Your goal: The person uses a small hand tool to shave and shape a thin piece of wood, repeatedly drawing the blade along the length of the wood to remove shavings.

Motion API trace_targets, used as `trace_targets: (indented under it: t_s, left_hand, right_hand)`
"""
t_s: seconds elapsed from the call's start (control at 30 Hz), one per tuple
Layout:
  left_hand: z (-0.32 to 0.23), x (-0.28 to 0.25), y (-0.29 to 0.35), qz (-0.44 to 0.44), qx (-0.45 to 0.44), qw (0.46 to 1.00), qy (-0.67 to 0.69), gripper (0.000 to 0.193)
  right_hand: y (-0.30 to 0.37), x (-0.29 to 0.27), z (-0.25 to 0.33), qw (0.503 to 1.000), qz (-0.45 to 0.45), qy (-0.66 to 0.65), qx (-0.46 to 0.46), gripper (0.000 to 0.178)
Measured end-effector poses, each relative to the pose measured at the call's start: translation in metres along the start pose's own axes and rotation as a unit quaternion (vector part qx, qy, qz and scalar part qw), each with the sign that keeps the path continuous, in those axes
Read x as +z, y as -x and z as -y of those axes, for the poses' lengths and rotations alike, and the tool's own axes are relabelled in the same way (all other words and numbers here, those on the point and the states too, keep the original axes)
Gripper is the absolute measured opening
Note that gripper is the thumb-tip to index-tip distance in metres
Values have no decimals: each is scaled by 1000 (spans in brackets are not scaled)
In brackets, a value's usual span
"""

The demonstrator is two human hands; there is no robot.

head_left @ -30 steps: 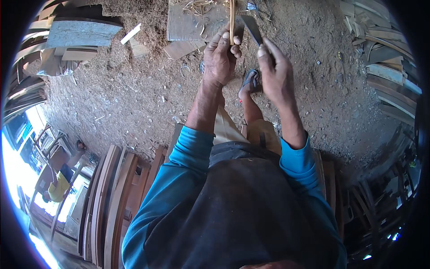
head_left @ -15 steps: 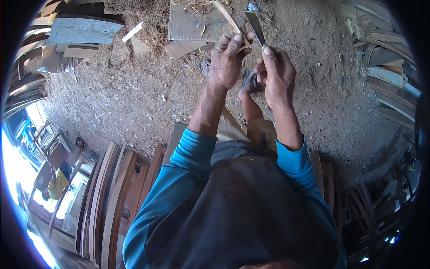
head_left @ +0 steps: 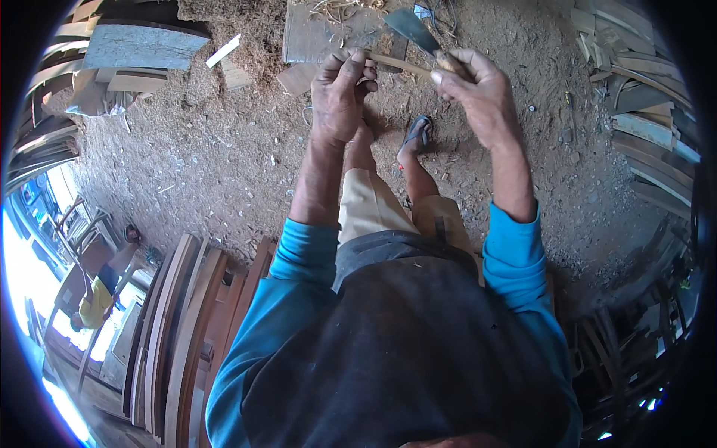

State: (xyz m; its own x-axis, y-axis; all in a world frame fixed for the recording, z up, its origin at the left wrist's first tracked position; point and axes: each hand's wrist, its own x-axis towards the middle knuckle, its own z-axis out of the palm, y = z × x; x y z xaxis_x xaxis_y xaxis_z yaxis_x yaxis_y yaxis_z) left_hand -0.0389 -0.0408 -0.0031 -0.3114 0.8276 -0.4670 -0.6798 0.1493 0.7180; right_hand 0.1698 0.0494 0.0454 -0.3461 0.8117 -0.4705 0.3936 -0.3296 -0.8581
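Note:
A thin, pale wooden strip (head_left: pixel 403 64) stretches between my two hands above the ground. My left hand (head_left: pixel 342 95) pinches its left end between thumb and fingers. The strip's other end meets the fingers of my right hand (head_left: pixel 482 93). That hand is also closed round the wooden handle (head_left: pixel 452 64) of a putty knife (head_left: pixel 412 30), whose dark flat blade widens toward its end. The blade points up and left, beyond the strip. My right fingers partly hide the handle and the strip's end.
A flat board (head_left: pixel 317 33) with curly shavings lies on the dirt ahead. Stacked planks (head_left: pixel 146 46) stand at the far left, more timber (head_left: pixel 650 131) at the right, and long boards (head_left: pixel 187 328) at the lower left. A person in yellow (head_left: pixel 95 305) is at the left edge.
My hands have moved apart, left hand to the left and right hand to the right. The strip now lies across between them, and the blade has turned its broad face into view.

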Motion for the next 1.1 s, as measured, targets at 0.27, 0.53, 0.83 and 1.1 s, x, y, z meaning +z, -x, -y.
trace_targets:
  t_s: [0.27,0.53,0.83,1.1]
  left_hand:
    - [-36,-5,5,160,-77,938,-297,19]
    - [-10,21,6,78,-106,972,-194,35]
    - [28,34,-13,61,-28,981,-181,36]
    - [39,31,-18,104,8,964,-246,48]
  right_hand:
    - [-55,-18,24,992,30,72,-95,28]
    - [-49,-9,38,970,-126,163,-128,28]
    - [52,35,-8,978,-60,155,-125,39]
    - [35,45,-9,963,-88,219,-133,36]
